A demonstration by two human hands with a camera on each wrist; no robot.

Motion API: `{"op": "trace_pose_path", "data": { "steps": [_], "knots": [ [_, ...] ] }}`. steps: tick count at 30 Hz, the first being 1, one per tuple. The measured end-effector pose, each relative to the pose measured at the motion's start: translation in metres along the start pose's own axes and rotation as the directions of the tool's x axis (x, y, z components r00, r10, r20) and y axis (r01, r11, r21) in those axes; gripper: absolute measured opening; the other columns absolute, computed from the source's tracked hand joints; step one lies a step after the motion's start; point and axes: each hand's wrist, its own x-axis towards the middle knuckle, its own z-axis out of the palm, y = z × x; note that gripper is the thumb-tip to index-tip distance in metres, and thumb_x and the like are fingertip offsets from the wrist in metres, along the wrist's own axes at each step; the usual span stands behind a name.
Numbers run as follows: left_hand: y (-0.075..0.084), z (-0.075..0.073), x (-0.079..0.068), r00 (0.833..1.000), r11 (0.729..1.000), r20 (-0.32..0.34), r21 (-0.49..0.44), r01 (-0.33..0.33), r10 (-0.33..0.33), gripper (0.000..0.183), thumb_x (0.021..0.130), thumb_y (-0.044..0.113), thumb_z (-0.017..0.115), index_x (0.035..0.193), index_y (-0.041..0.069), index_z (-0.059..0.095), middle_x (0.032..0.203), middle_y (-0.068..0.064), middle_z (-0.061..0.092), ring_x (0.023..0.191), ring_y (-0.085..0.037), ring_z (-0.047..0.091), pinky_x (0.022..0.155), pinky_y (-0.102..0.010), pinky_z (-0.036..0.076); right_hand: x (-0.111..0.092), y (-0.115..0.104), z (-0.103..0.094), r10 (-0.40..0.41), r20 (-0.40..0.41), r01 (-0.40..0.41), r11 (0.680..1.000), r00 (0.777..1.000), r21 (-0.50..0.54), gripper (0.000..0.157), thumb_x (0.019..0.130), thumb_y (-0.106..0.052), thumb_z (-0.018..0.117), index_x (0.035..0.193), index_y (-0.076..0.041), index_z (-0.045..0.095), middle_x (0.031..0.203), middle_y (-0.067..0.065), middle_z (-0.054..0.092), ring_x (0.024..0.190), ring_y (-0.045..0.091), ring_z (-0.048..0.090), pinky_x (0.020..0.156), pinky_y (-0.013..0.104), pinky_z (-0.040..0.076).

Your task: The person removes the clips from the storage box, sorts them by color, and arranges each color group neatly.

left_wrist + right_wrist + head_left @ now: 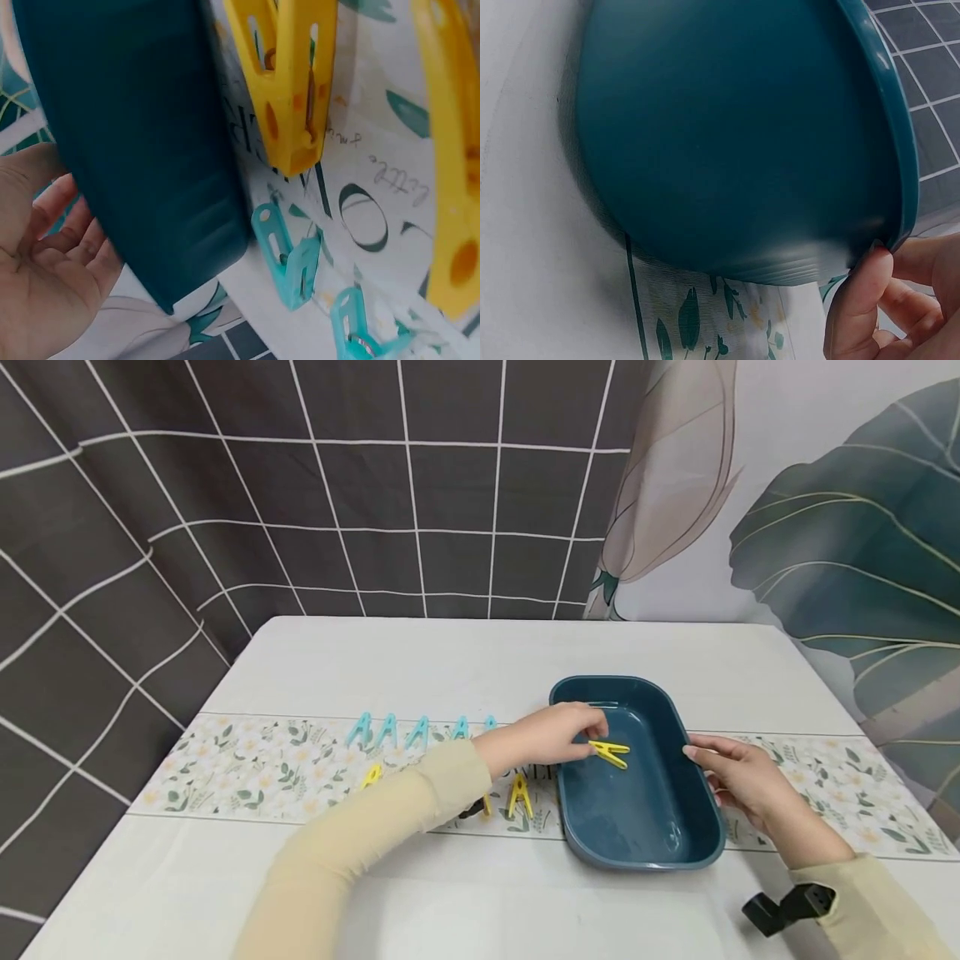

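Observation:
My left hand (pixel 551 734) reaches over the near-left part of a dark blue plastic tub (pixel 637 827). Its thumb and fingers pinch one end of a yellow clothespin (pixel 612 753), whose two legs spread to the right inside the tub. At the tub's right side, my right hand (pixel 746 777) grips the rim, with a thumb and fingers at the edge in the right wrist view. Other yellow clothespins (pixel 520 796) stand left of the tub, close below the left forearm. In the left wrist view the tub wall (pixel 142 150) hides the pinched clothespin.
A row of several light blue clothespins (pixel 387 730) stands on the floral band behind the left arm. Another yellow clothespin (pixel 372 776) is partly covered by the left sleeve. The white table (pixel 450 660) meets a dark gridded curtain (pixel 360 485) at the back.

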Motion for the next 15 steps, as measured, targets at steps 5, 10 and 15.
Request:
{"op": "trace_pose_path", "data": {
  "steps": [5,10,15],
  "knots": [
    [0.000,0.011,0.014,0.999,0.997,0.021,0.065,0.036,-0.037,0.025,0.095,0.018,0.059,0.119,0.013,0.060,0.115,0.001,0.061,0.105,-0.008,0.056,0.088,-0.014,0.044,0.000,0.001,0.000,0.001,-0.002,-0.001,1.000,1.000,0.007,0.062,0.098,-0.035,0.050,0.143,0.004,0.034,0.076,-0.013,0.059,0.061,0.008,0.051,0.050,0.023,0.047],
    [0.005,0.021,0.023,0.992,0.981,0.002,0.152,0.122,-0.124,0.026,0.094,0.024,0.060,0.120,0.019,0.060,0.112,0.005,0.062,0.098,-0.006,0.057,0.080,-0.017,0.045,0.001,0.001,0.001,0.007,0.002,-0.007,1.000,1.000,-0.002,0.062,0.098,-0.036,0.050,0.144,0.003,0.034,0.077,-0.012,0.058,0.062,0.009,0.051,0.051,0.024,0.047],
    [0.011,0.025,0.029,0.981,0.934,0.005,0.306,0.182,-0.193,0.033,0.092,0.030,0.062,0.125,0.023,0.059,0.112,0.005,0.062,0.094,-0.008,0.058,0.074,-0.022,0.047,0.001,0.000,-0.001,0.003,0.012,-0.003,1.000,1.000,0.012,0.063,0.098,-0.035,0.050,0.145,0.004,0.032,0.075,-0.012,0.058,0.060,0.008,0.051,0.050,0.023,0.047]
  ]
}}
